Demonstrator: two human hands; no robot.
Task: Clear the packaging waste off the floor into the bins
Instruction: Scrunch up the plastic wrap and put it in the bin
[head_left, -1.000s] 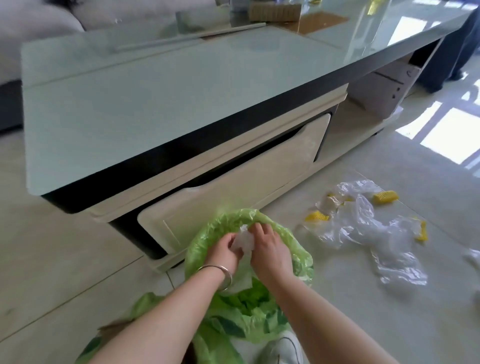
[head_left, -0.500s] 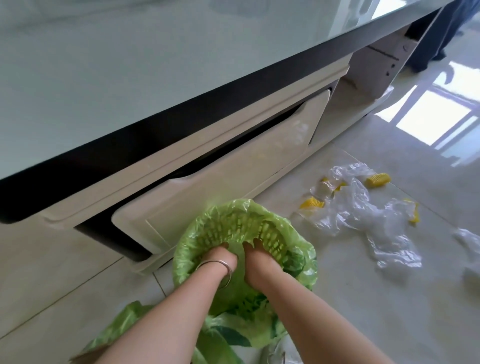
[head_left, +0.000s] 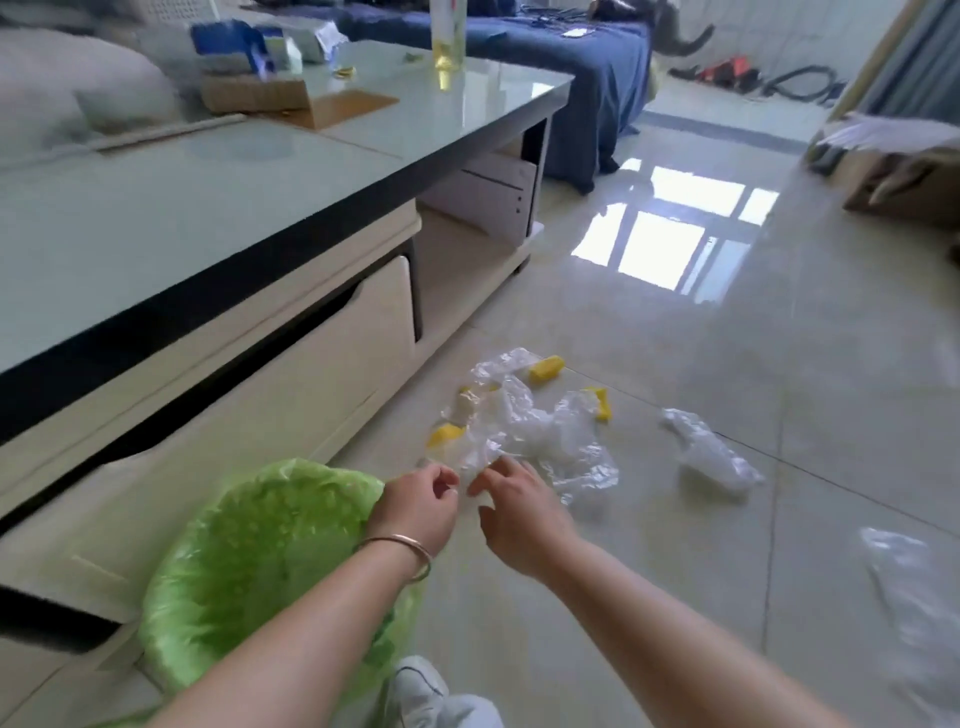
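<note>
Head view: both hands are over the tiled floor (head_left: 727, 364), between the bin and the waste. The left hand (head_left: 415, 512), a bangle (head_left: 400, 551) at its wrist, has the fingers curled loosely inward with nothing visible in them. The right hand (head_left: 522, 512) is spread, fingers parted and empty, its fingertips at the near edge of the clear plastic wrapping (head_left: 524, 431) (contact cannot be confirmed). Yellow pieces (head_left: 545, 369) lie among that wrapping. A second crumpled clear bag (head_left: 709, 452) lies apart to the right, a third sheet (head_left: 919, 597) nearer the right edge. The bin with green liner (head_left: 249, 561) stands against the coffee table (head_left: 208, 218), at lower left.
</note>
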